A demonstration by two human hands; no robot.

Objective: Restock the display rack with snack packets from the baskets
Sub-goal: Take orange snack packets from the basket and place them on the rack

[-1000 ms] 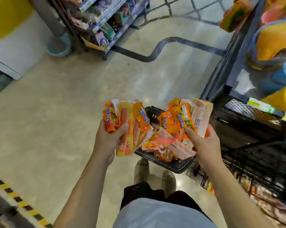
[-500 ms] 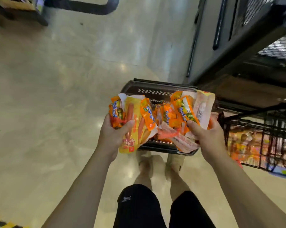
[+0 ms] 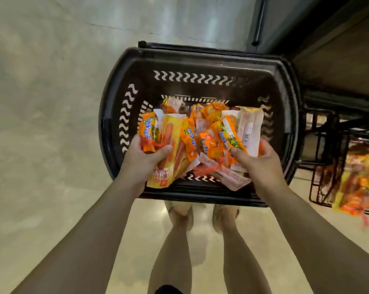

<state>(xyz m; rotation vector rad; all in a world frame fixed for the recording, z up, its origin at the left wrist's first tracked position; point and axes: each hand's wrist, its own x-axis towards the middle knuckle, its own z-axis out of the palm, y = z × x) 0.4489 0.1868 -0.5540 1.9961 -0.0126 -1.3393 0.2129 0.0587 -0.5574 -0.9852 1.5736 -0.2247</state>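
Both hands, left (image 3: 144, 160) and right (image 3: 259, 161), clutch snack packets (image 3: 168, 143) over the black basket (image 3: 200, 62).

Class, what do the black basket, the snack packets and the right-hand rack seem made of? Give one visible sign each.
The basket looks like moulded plastic, matt black: wavy slots pierce its walls. The packets seem thin glossy plastic film: crinkled, shiny, printed. The rack looks like black-coated metal wire: thin bars.

Glossy pale floor (image 3: 41, 102), soft light glare, dark shelving base (image 3: 285, 22) upper right
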